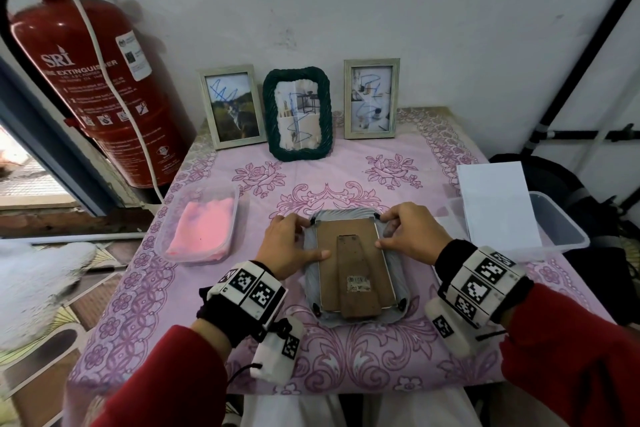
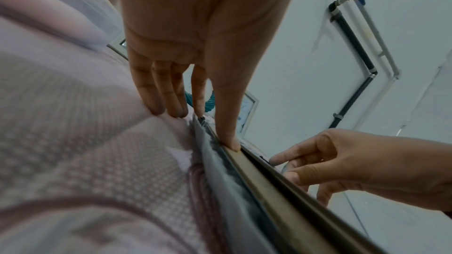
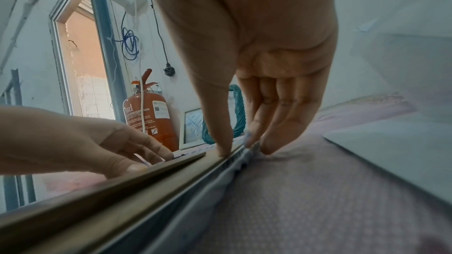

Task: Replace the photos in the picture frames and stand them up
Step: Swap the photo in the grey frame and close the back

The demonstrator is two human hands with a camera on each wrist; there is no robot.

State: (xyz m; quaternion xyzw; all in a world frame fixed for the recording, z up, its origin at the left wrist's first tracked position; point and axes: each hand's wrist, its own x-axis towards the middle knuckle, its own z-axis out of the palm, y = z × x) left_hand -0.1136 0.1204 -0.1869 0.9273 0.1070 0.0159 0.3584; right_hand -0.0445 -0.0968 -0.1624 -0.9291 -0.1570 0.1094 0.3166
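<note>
Our left hand (image 1: 289, 243) and right hand (image 1: 408, 234) press straightened fingers on the far corners of the grey frame (image 1: 355, 267), face-down at the tablecloth's (image 1: 381, 350) centre, long axis pointing away; brown cardboard backing, rounded ridged border.

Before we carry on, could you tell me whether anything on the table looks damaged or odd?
The photos in all three standing frames are scribbled over in blue pen, and the green frame's print looks creased. Nothing spilled.
</note>
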